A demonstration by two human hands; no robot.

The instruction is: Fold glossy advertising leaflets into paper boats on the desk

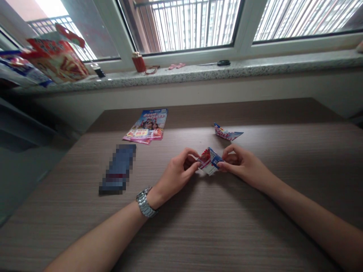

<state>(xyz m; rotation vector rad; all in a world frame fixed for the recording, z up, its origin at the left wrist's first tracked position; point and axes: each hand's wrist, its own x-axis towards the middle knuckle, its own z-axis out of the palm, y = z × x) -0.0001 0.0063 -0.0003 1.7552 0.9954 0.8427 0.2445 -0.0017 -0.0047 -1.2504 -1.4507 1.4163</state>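
Between my two hands is a small folded piece of printed paper (209,161), red, white and blue, held just above the table. My left hand (183,166), with a metal watch (146,202) on its wrist, pinches the paper's left corner between thumb and fingers. The right corner is pinched by my right hand (239,163) in the same way. Just beyond my hands a folded paper boat (227,133) in similar colours rests on the table. Parts of the fingers behind the folded paper are hidden.
A stack of printed flyers (149,126) lies at the back left of the wooden table (181,234). Nearer me is a blurred dark phone-like object (118,170). On the windowsill (195,73) are scissors (222,63), a red container (138,62) and food packages (58,56).
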